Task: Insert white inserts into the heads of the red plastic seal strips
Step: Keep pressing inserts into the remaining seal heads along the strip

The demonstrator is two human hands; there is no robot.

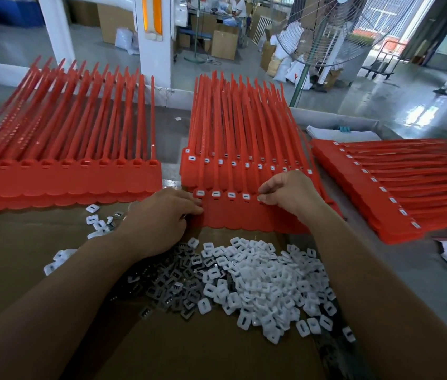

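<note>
A sheet of joined red seal strips [244, 215] lies in front of me on top of a stack of filled sheets [244, 149]. Its heads show several white inserts [231, 195] in place. My left hand [162, 218] grips the sheet's left edge with curled fingers. My right hand [290, 192] pinches a white insert at a head towards the right of the row; the insert is mostly hidden by the fingers. A pile of loose white inserts [266, 278] lies on the cardboard [216, 352] between my forearms.
Dark metal clips [173, 283] are mixed into the pile's left side. A stack of strips with unfilled heads [66, 174] sits left, a filled stack [395, 193] right. A few stray inserts [96, 220] lie at left. A standing fan [326, 37] is beyond the table.
</note>
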